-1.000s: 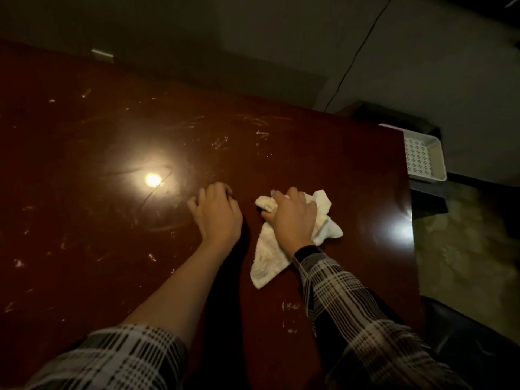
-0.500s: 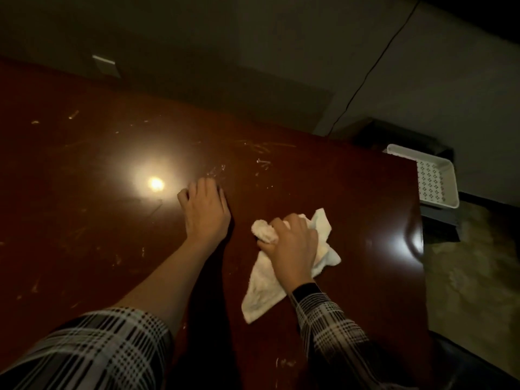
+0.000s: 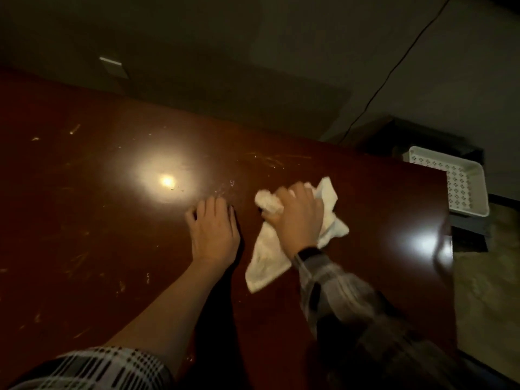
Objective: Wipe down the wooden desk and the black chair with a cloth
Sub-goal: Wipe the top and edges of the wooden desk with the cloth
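Nearest me are the two forearms, reaching out over the desk (image 3: 365,277) from the bottom of the view, both in plaid sleeves; the right one is blurred, which I take as a sign of a stroke under way.

Just beyond, the cloth (image 3: 264,263) lies on the dark red wood, its near corner trailing flat toward the person. The right hand (image 3: 298,218) sits on top of it, fingers curled round a bunched wad at the cloth's far left edge, so it is holding the cloth and bearing it down onto the wood. To the left of the cloth, close but not touching it, the left hand (image 3: 213,229) rests palm down on the desk, fingers fairly straight and holding nothing; I read it as a brace.

As for progress, I judge the job to be somewhere in the desk stage and not near its end. Left of the cloth the surface carries many pale flecks and scratch-like marks, and more lie just beyond the cloth, toward the far edge. Whether these are dirt or permanent scuffs I cannot tell. Right of the cloth the wood looks smoother and shows only a glare patch, so that side may be done already, though the dim light makes this uncertain.

Beyond the desk's far right corner sits a white tray (image 3: 475,187). No black chair is clearly in view, so that half of the task looks to be still ahead.
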